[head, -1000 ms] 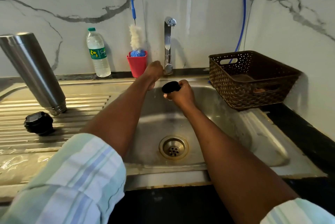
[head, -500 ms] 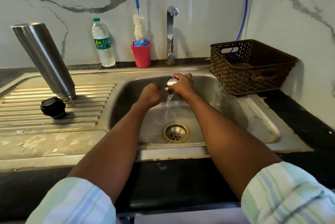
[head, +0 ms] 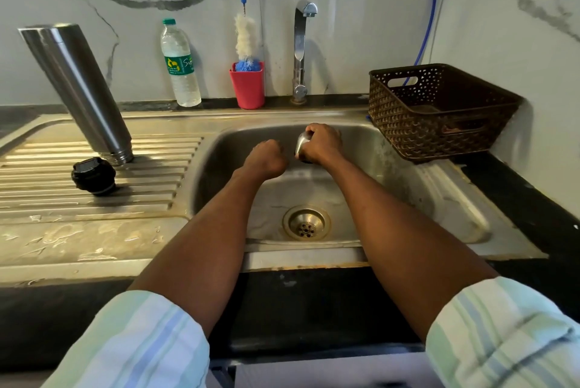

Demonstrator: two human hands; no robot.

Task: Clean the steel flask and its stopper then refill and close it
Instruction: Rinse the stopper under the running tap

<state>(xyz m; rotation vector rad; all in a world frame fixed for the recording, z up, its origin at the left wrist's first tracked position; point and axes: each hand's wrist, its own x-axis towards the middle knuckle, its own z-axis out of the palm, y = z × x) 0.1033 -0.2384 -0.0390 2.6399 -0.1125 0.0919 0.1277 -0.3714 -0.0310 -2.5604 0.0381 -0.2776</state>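
Steel catches my eye first: the flask (head: 78, 92) stands upside down on the ribbed drainboard (head: 94, 199) to the left of the sink basin (head: 392, 180), mouth down and leaning in this wide view. Just in front of it, on the same ribs and close beside its mouth, sits the black stopper (head: 93, 175).

Over the basin I see both hands. My right hand (head: 321, 144) has its fingers curled round a small steel cap (head: 302, 146), which shows only as a shiny curve at the left edge of the grip. My left hand (head: 266, 158) hangs beside it, curled into a fist with nothing that I can see in it; the two hands are near each other but apart. Below them lies the drain (head: 306, 222).

At the back, on the dark desk (head: 533, 199) along the marble wall, stand a plastic water bottle (head: 180, 64), a red cup (head: 248, 84) holding a bottle brush (head: 244, 39), and the tap (head: 301, 51). A brown woven basket (head: 439, 111) sits at the right of the basin. Striped sleeves (head: 502, 334) are pushed up both forearms.
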